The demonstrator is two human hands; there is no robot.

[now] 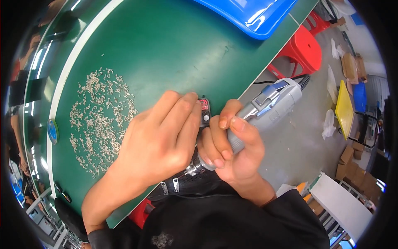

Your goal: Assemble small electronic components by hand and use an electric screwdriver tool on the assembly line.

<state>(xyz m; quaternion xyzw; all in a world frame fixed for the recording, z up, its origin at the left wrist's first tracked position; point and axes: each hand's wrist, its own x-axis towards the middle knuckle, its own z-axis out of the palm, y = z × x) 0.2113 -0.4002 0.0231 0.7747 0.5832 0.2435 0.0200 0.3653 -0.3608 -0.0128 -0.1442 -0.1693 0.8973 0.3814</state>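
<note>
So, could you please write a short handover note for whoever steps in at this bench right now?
Left hand: pressing a small dark part against the edge of the green table.
Right hand: gripping the grey corded power screwdriver, its tip down between both hands.
A scatter of small pale screws lies on the table to the left; a blue tray sits at the far edge.
Done: cannot tell how many screws are in.
Left: the part is not yet set aside.

The left hand (159, 137) hides most of the small black part (204, 111) — the tool's tip (195, 168) too.
</note>
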